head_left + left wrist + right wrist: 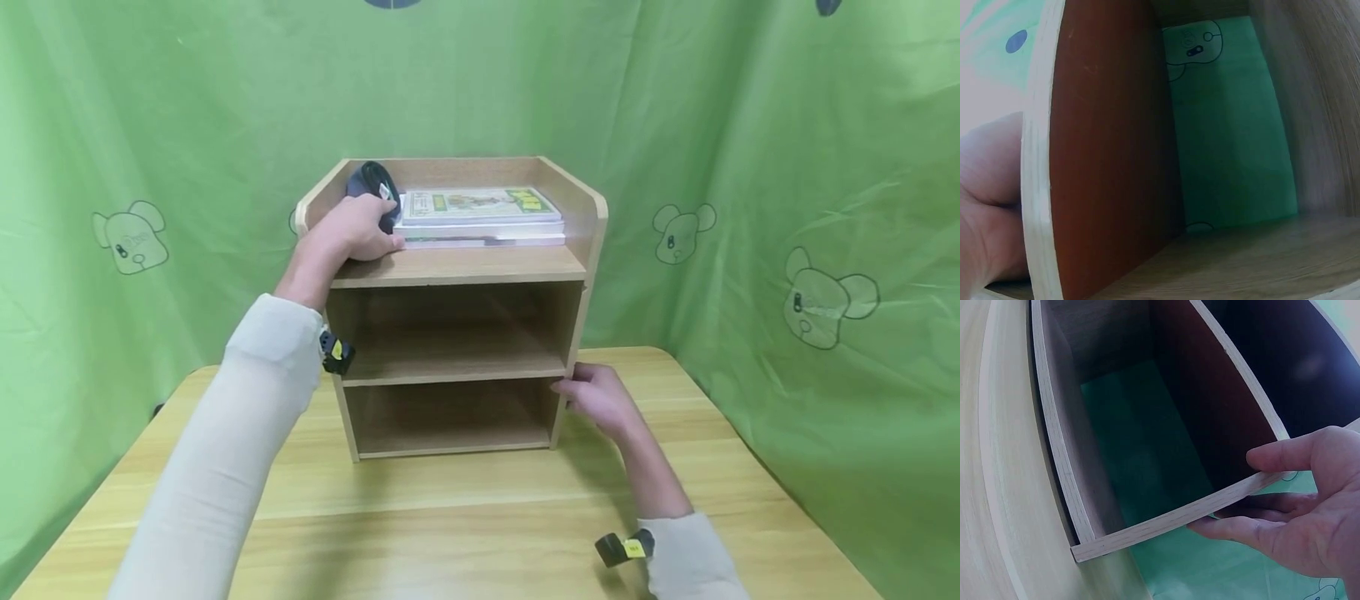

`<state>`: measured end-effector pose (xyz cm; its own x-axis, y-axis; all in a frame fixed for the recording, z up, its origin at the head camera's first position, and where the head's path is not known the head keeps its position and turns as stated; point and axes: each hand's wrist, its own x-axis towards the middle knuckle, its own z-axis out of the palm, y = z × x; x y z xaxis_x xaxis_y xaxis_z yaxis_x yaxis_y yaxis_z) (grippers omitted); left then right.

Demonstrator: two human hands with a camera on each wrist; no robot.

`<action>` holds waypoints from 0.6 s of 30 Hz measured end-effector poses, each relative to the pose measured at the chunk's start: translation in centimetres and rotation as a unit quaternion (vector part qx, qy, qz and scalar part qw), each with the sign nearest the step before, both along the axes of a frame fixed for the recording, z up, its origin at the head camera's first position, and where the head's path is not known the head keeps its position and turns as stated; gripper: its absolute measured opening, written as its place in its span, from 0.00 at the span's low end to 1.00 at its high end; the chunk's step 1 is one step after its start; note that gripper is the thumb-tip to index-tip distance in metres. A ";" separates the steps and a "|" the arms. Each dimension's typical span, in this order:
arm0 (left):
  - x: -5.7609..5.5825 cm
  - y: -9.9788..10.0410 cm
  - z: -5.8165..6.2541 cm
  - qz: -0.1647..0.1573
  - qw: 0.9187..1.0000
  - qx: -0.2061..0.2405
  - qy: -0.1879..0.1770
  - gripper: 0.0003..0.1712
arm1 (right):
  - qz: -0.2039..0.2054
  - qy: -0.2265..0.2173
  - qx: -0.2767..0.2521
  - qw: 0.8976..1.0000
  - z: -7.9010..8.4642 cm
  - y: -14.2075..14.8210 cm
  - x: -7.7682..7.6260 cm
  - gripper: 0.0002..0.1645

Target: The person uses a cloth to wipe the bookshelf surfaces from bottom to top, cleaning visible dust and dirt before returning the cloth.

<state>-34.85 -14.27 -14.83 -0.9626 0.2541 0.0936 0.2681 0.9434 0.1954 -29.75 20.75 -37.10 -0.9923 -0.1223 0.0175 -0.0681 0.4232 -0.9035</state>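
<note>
A small wooden shelf unit (456, 373) with an upper tray and two compartments stands on the table. In the tray's left corner my left hand (360, 227) grips a dark, rounded, rolled-looking item (372, 177) with a small white label; its kind cannot be told. The left thumb is right at the corner of a stack of books (480, 218) beside it. Low on the unit's right side, my right hand (600, 398) holds the side panel's front edge (1179, 515), thumb inside and fingers outside. In the left wrist view, the top board (1038, 156) partly hides the left hand (988, 206).
The unit sits on a light wooden table (450, 525). Green curtains (240, 100) with mouse drawings hang behind and on both sides. Raised sides and a back wall (465, 171) enclose the upper tray. Dark wrist cameras (336, 353) are on both wrists.
</note>
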 end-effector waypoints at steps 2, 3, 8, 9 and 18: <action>0.0 0.0 0.1 0.001 1.000 0.001 -0.004 0.42 | -0.001 0.000 -0.004 1.000 -0.1 0.0 -0.1 0.34; -0.1 0.0 0.1 0.001 1.000 0.001 -0.006 0.42 | -0.001 0.001 -0.005 1.000 -0.1 0.0 -0.1 0.34; -0.2 0.0 0.3 0.003 1.000 0.002 -0.016 0.43 | 0.005 0.005 -0.005 1.000 -0.2 0.1 -0.2 0.35; -0.2 0.0 0.3 0.004 1.000 0.001 -0.017 0.43 | 0.005 0.005 -0.004 1.000 -0.3 0.1 -0.2 0.35; 0.7 0.2 0.3 0.032 0.999 0.017 -0.002 0.40 | 0.003 -0.005 -0.006 1.000 -0.4 0.2 0.0 0.35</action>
<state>-34.18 -14.07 -14.57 -0.9773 0.1883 0.0967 0.2059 0.9517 0.2279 -29.78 20.90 -37.50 -0.9918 -0.1272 0.0091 -0.0613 0.4123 -0.9090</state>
